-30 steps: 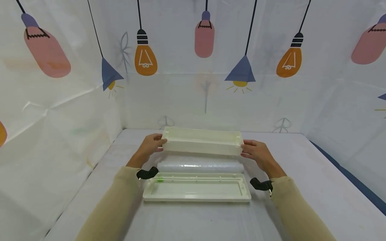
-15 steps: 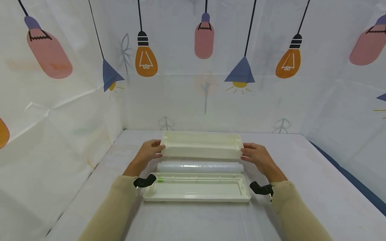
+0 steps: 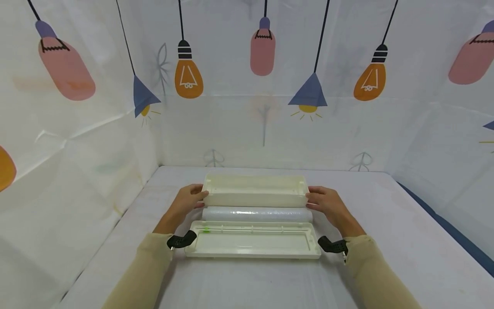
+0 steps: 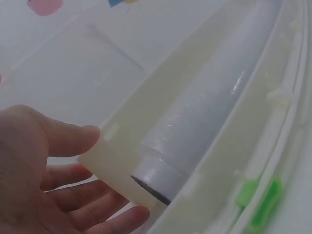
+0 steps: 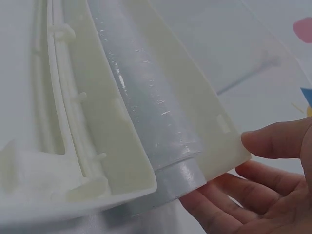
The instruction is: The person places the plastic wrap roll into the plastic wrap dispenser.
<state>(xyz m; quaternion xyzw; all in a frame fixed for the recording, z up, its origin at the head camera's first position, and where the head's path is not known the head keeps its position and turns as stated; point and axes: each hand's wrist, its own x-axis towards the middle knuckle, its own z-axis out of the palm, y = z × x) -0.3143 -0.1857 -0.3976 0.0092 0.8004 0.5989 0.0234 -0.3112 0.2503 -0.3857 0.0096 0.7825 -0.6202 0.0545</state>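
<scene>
A long cream plastic box (image 3: pixel 254 200), its open side facing up and toward me, is held by its two short ends. My left hand (image 3: pixel 184 204) grips the left end, the thumb at the corner of the rim and the fingers lower down outside. At the other end my right hand (image 3: pixel 327 204) pinches the box likewise. Just in front lies a roll of clear plastic wrap (image 3: pixel 256 213), parallel to the box. Nearer to me is a shallow cream lid (image 3: pixel 251 245), inside up, with a rail along its far side and a green slider (image 4: pixel 261 197) on that rail.
All this stands on a white-covered table (image 3: pixel 254 283). Behind it and to the left hang pale sheets (image 3: pixel 239 120) printed with lamps. A dark blue strip (image 3: pixel 444 219) runs along the table's right edge. Black straps (image 3: pixel 181 240) sit at both wrists.
Both hands have brought the box down and toward me, slightly left, so that its front wall is now close behind the wrap roll. The roll and lid have stayed in place.
</scene>
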